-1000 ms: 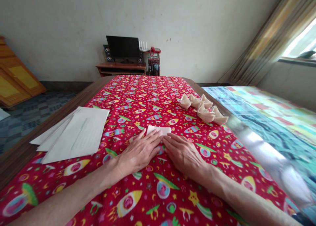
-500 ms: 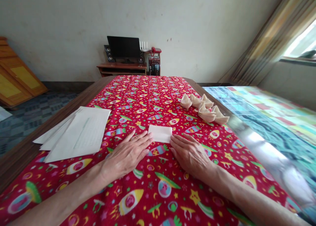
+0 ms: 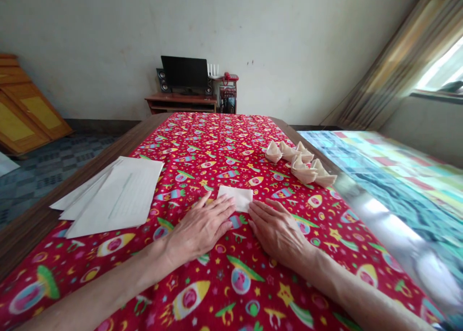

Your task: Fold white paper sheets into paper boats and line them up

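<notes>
A small folded piece of white paper (image 3: 237, 194) lies flat on the red patterned cloth (image 3: 202, 148) in front of me. My left hand (image 3: 206, 224) rests palm down with its fingers stretched out, the fingertips over the paper's left part and lower left corner. On the other side my right hand (image 3: 277, 227) also lies flat and open, its fingertips at the paper's lower right corner. Neither hand grips anything. Off to the left is a fanned stack of white paper sheets (image 3: 119, 196). Several folded paper boats (image 3: 303, 169) stand grouped on the right side of the cloth.
The cloth covers a table whose brown wooden edge (image 3: 39, 214) shows at the left. Beside the table on the right is a bed-like surface with a patchwork cover (image 3: 390, 162). Beyond the far end, a monitor (image 3: 184, 73) with speakers stands on a small desk (image 3: 181, 99).
My left hand has slid right, so its fingertips now overlap the folded paper. The right hand stays nearly in place. The whole view has shifted slightly.
</notes>
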Available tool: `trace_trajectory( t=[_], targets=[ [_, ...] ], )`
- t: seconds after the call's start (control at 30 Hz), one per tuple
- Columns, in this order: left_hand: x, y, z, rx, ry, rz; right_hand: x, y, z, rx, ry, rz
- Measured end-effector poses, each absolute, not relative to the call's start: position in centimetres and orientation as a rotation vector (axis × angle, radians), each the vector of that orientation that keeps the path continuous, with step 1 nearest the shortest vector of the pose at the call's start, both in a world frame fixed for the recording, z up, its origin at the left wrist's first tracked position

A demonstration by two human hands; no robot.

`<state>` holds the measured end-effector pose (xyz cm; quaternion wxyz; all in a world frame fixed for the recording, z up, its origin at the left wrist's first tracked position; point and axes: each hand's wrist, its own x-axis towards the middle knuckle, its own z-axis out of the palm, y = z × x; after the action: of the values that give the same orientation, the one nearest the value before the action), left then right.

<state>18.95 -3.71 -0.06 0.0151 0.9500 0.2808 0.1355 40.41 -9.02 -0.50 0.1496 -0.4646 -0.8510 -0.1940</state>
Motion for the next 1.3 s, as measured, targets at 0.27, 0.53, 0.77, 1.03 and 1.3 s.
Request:
trace_trajectory(
  t=[0.27, 0.53, 0.77, 1.03, 1.3],
  targets=[
    [20.2, -4.0, 0.2, 2.945, 0.741, 0.364, 40.0, -8.9, 0.1, -1.339, -2.427, -0.586],
    [16.9, -3.4, 0.0, 2.983, 0.945, 0.379, 40.5, -9.0, 0.1, -1.381, -2.395, -0.392],
    [16.0, -3.1, -0.4, 3.039, 0.991, 0.514, 41.2, -6.9, -0.2, -1.697, -2.109, -0.193],
    [16.2, -2.8, -1.4, 3.033, 0.957, 0.655, 40.4, -5.4, -0.5, -1.797, -1.902, 0.206],
    [16.3, -2.8, -0.9, 3.023, 0.921, 0.793, 40.7, -5.6, 0.1, -1.551, -1.955, 0.192]
  ],
)
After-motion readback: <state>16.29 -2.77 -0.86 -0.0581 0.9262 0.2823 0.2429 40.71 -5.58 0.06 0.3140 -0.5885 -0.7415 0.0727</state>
